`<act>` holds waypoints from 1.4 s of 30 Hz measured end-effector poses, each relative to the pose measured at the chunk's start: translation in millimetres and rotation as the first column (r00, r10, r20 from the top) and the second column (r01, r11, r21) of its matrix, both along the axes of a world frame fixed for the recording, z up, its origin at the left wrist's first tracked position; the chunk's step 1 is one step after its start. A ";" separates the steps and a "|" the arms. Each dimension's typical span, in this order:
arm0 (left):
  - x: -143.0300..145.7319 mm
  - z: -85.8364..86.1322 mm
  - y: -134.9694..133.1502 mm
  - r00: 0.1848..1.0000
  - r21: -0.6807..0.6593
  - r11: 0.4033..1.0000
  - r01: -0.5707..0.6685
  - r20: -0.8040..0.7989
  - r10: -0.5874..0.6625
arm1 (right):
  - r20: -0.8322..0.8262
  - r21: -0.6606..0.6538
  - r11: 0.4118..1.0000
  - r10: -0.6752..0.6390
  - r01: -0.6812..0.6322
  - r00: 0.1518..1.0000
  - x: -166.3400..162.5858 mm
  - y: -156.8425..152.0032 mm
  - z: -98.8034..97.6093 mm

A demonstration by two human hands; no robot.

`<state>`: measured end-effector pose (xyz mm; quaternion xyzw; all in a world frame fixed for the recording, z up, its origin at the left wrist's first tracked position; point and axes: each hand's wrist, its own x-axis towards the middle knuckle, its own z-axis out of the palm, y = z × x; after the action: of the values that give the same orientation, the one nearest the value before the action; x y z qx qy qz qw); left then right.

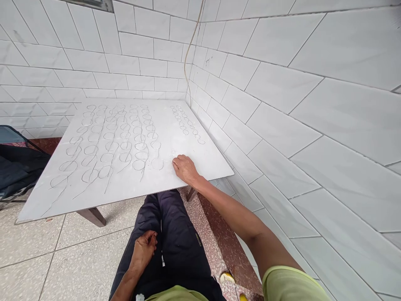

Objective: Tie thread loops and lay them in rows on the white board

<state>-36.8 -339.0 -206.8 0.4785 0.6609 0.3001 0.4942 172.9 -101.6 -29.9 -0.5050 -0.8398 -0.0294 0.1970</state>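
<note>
My right hand (185, 168) rests on the white board tabletop (200, 161), its thumb and fingers pinched together. A faint thin strand (166, 161) runs from the fingertips toward a pale loop (157, 164); what the fingers hold is too small to name. Rows of thin dark loops (111, 146), strung along strand-like lines, cover the board's left and middle. Whether they are thread, wire or drawn is unclear. Down on my left thigh lies my left hand (144, 248), fingers curled closed, with their contents hidden.
Two short rows of smaller loops (186, 123) lie at the board's far right. White tiled walls (250, 104) meet behind it, with a cable (187, 62) in the corner. A table leg (92, 216) shows below the front edge. Dark cloth (19, 169) hangs at the far left.
</note>
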 end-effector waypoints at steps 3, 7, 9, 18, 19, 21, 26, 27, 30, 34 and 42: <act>-1.8 12.4 -0.3 0.999 0.018 0.999 -0.032 0.033 0.032 | -0.119 0.020 0.996 0.085 -0.083 0.989 13.4 -12.5 1.6; -3.8 74.5 5.1 0.991 0.136 0.982 -0.133 0.047 0.127 | -0.259 0.028 0.974 0.222 -0.223 0.940 28.5 -39.6 14.4; -3.6 118.3 12.9 0.974 0.248 0.942 -0.224 0.073 0.212 | -0.320 0.012 0.961 0.265 -0.276 0.910 30.6 -55.2 25.6; 3.9 208.5 56.4 0.946 0.444 0.842 -0.308 0.239 0.220 | -0.634 -0.236 0.877 0.188 -0.419 0.750 11.8 -102.7 62.2; 2.3 209.1 59.8 0.931 0.383 0.879 -0.283 0.331 0.156 | -0.657 -0.261 0.867 0.162 -0.424 0.737 10.6 -104.5 62.0; -3.8 210.5 66.8 0.856 0.246 0.957 -0.153 0.517 0.004 | -0.693 -0.318 0.838 0.115 -0.445 0.712 9.8 -106.5 60.1; -19.0 216.8 81.7 0.650 0.058 0.990 0.132 0.749 -0.130 | -0.704 -0.440 0.745 0.061 -0.502 0.707 9.6 -109.3 54.9; -19.6 217.8 83.1 0.636 0.028 0.988 0.151 0.763 -0.119 | -0.697 -0.453 0.733 0.064 -0.507 0.714 9.1 -110.2 54.4; -17.4 219.1 83.2 0.654 -0.058 0.982 0.180 0.752 -0.075 | -0.670 -0.463 0.725 0.092 -0.511 0.737 7.2 -113.3 53.0; -14.4 219.3 77.8 0.667 -0.109 0.973 0.202 0.743 -0.055 | -0.612 -0.365 0.792 0.192 -0.489 0.767 7.1 -115.6 49.1; -17.7 219.2 72.7 0.428 -0.161 0.952 0.260 0.903 0.036 | 0.057 0.143 0.819 0.553 -0.555 0.831 14.6 -113.5 39.5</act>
<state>-54.5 -266.3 12.4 0.2149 0.2981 0.3784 0.8496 187.5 -215.1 9.6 -0.2224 -0.9467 -0.0386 0.2298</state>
